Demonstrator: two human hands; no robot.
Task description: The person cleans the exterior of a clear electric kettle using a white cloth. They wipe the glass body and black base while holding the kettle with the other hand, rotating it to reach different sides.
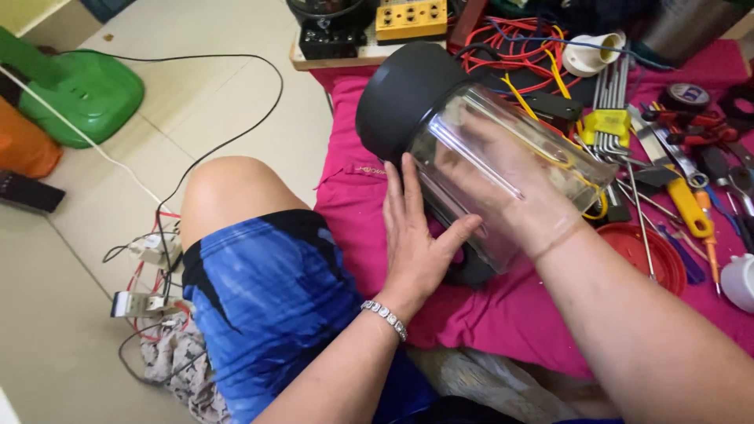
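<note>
Though inside clear jar [471, 149], R hand [503, 184] shows blurred thru glass.

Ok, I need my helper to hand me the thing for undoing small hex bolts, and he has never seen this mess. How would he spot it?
Start at the pink cloth on the floor, then go to the clear jar with the black base that both hands hold. Just beyond the jar lies the hex key set: a fan of thin silver rods clipped in a yellow holder, unlike the screwdrivers with handles beside it.
</note>
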